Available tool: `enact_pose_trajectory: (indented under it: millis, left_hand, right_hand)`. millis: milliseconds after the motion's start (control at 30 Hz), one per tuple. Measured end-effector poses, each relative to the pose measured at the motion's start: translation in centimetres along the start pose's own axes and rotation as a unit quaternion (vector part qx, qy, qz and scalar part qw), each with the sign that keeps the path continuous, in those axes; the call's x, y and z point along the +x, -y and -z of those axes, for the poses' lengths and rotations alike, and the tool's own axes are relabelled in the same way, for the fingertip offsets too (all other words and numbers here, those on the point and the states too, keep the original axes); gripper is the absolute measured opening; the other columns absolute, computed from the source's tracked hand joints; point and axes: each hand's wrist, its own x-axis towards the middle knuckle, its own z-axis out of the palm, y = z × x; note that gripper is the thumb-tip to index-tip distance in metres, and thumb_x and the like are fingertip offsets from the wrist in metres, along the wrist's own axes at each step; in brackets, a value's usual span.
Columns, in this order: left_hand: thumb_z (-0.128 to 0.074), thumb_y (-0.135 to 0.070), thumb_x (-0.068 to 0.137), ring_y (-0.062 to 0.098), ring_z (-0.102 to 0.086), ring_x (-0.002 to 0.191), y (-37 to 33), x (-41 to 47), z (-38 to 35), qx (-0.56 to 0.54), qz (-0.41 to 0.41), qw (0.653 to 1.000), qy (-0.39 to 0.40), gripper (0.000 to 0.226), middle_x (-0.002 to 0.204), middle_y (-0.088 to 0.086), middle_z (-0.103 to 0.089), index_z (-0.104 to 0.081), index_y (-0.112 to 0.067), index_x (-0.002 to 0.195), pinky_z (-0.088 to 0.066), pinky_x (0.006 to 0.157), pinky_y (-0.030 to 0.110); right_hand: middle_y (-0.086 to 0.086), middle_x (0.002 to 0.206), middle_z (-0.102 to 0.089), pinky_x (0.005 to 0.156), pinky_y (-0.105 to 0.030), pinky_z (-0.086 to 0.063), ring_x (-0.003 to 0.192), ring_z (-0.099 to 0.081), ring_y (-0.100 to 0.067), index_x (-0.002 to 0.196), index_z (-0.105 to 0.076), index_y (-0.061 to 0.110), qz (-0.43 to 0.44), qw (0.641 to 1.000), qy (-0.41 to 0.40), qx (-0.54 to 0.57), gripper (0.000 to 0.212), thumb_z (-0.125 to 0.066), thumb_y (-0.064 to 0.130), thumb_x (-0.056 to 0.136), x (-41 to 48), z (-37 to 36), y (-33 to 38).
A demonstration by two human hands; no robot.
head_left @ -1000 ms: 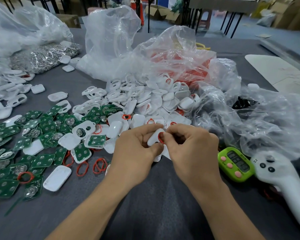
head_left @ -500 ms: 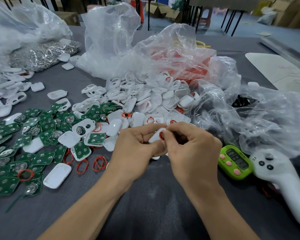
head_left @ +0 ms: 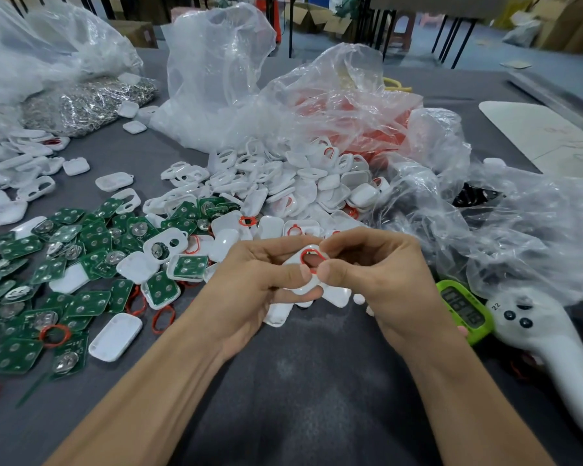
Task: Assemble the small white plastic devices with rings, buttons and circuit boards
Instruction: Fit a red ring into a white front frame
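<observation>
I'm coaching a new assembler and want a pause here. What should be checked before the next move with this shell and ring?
1. Shell held securely: ok, the left hand and right hand both pinch it.
2. Ring in the shell's opening: ok along its top edge.
3. Ring seated all round: cannot tell, the thumbs cover its lower part.
4. Boards at hand: ok, piled to the left.
5. Spare rings nearby: ok, loose beside the boards.
</observation>
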Motion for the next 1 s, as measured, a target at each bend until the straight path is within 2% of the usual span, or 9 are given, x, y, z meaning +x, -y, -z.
enact_pose_trajectory:
  millis: [100, 167, 233, 333, 400, 533, 767, 900, 1000]
  left_hand:
    - [-0.071, 0.002, 0.075, 0.022, -0.076, 0.095, 0.2, -0.1, -0.1, -0.005, -0.007, 1.000, 0.021, 0.035, 0.101, 0.011, -0.079, -0.083, -0.016, 0.101, -0.061, 0.075, 0.027]
    - [-0.075, 0.001, 0.078, 0.021, -0.076, 0.099, 0.1, -0.2, -0.1, -0.013, -0.014, 0.999, 0.027, 0.032, 0.105, 0.011, -0.079, -0.083, -0.016, 0.104, -0.061, 0.077, 0.027]
    - [-0.076, -0.001, 0.079, 0.022, -0.076, 0.100, 0.1, -0.1, -0.3, -0.028, -0.015, 0.999, 0.017, 0.030, 0.107, 0.013, -0.078, -0.082, -0.013, 0.105, -0.061, 0.078, 0.027]
    - [-0.071, 0.005, 0.083, 0.026, -0.076, 0.098, 0.8, -0.2, -1.4, -0.019, -0.015, 1.000, 0.000, 0.029, 0.104, 0.018, -0.078, -0.081, -0.008, 0.107, -0.061, 0.078, 0.029]
    - [-0.067, 0.011, 0.087, 0.027, -0.075, 0.099, 1.3, -0.3, -2.1, 0.006, -0.019, 1.000, -0.013, 0.032, 0.106, 0.020, -0.077, -0.077, -0.004, 0.114, -0.061, 0.078, 0.030]
    - [-0.065, 0.014, 0.088, 0.025, -0.077, 0.095, 0.9, 0.3, -1.6, -0.021, -0.009, 0.996, -0.085, 0.031, 0.105, 0.018, -0.078, -0.074, -0.002, 0.113, -0.062, 0.073, 0.029]
    - [-0.065, 0.013, 0.087, 0.024, -0.077, 0.092, 0.7, 0.4, -0.9, -0.021, -0.023, 0.992, -0.124, 0.033, 0.103, 0.016, -0.078, -0.081, -0.010, 0.104, -0.062, 0.072, 0.028]
    - [-0.065, 0.007, 0.089, 0.026, -0.076, 0.099, 0.6, 0.4, -0.8, -0.017, -0.016, 0.991, -0.129, 0.028, 0.104, 0.020, -0.077, -0.080, -0.010, 0.106, -0.062, 0.070, 0.030]
    - [-0.067, 0.003, 0.091, 0.024, -0.075, 0.094, 0.6, 0.3, -1.0, 0.010, -0.023, 0.991, -0.131, 0.024, 0.103, 0.021, -0.077, -0.080, -0.010, 0.107, -0.063, 0.071, 0.031]
  right_hand:
    - [-0.018, 0.085, -0.077, 0.075, -0.035, -0.062, 0.078, -0.074, -0.028, 0.078, -0.081, 0.012, 0.018, 1.000, -0.005, 0.025, 0.022, -0.091, 0.001, 0.061, -0.1, -0.1, -0.1]
    - [-0.013, 0.084, -0.079, 0.076, -0.033, -0.062, 0.080, -0.077, -0.025, 0.080, -0.081, 0.012, 0.047, 0.999, -0.027, 0.003, 0.019, -0.089, -0.002, 0.069, -0.3, -0.2, -0.3]
    - [-0.003, 0.083, -0.080, 0.075, -0.029, -0.062, 0.081, -0.078, -0.020, 0.081, -0.083, 0.017, 0.095, 0.991, -0.067, -0.062, 0.020, -0.086, -0.001, 0.075, -0.6, -0.7, -0.5]
    - [0.010, 0.077, -0.077, 0.067, -0.027, -0.059, 0.075, -0.075, -0.013, 0.080, -0.082, 0.022, 0.172, 0.955, -0.127, -0.207, 0.013, -0.085, 0.009, 0.080, -0.5, -1.2, -0.7]
    - [0.012, 0.073, -0.076, 0.065, -0.032, -0.059, 0.071, -0.074, -0.012, 0.077, -0.082, 0.023, 0.158, 0.949, -0.130, -0.242, 0.014, -0.085, 0.010, 0.079, 0.0, -0.8, -0.5]
    - [0.010, 0.075, -0.078, 0.072, -0.040, -0.063, 0.074, -0.076, -0.012, 0.081, -0.084, 0.024, 0.085, 0.967, -0.112, -0.210, 0.009, -0.089, 0.017, 0.077, 0.1, 0.5, -0.4]
    - [0.005, 0.078, -0.079, 0.071, -0.027, -0.061, 0.074, -0.077, -0.015, 0.077, -0.082, 0.023, 0.106, 0.979, -0.092, -0.145, 0.026, -0.088, -0.002, 0.071, 0.4, 0.1, -0.6]
    - [0.013, 0.081, -0.078, 0.072, -0.019, -0.059, 0.076, -0.076, -0.008, 0.069, -0.079, 0.026, 0.128, 0.968, -0.087, -0.198, 0.034, -0.086, -0.008, 0.070, 0.3, -0.1, -0.9]
    - [0.021, 0.082, -0.076, 0.071, -0.012, -0.056, 0.077, -0.074, -0.001, 0.070, -0.079, 0.028, 0.136, 0.952, -0.084, -0.261, 0.033, -0.084, -0.005, 0.071, 0.1, -0.2, -1.3]
